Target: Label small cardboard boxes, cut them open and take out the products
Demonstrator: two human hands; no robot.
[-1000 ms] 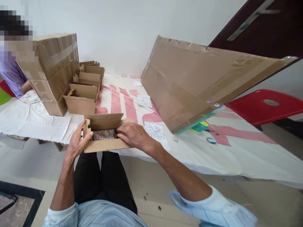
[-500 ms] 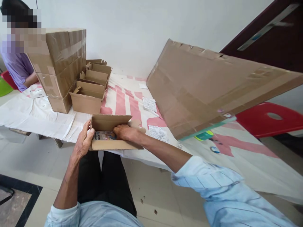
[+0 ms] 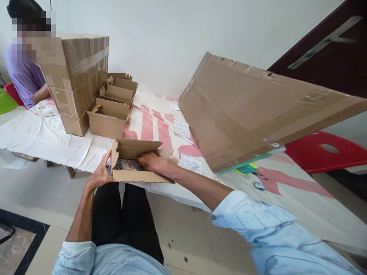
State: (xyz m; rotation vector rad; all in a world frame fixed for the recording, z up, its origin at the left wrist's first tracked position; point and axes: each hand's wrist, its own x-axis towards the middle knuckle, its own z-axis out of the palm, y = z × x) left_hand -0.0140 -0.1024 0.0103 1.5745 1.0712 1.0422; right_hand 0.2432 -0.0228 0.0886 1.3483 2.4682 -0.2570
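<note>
An open cardboard box sits at the table's near edge with its flaps up. My left hand grips the box's left end, thumb toward the front and fingers behind. Printed, colourful packaging lies inside, near the left end. Over the right side of the opening, my right hand reaches in with its fingers curled down beside the packaging. Its fingertips are hidden, so what they hold, if anything, cannot be made out.
Open boxes stand in a row behind, beside a stack of taped cartons. Printed sheets lie right of the box. A large cardboard panel leans across the right. A tape roll and red chair are farther right; a person sits left.
My left hand has shifted lower on the box's left end, its thumb now by the lower front corner. The left end flap shows more upright. My right hand stays inside the box.
</note>
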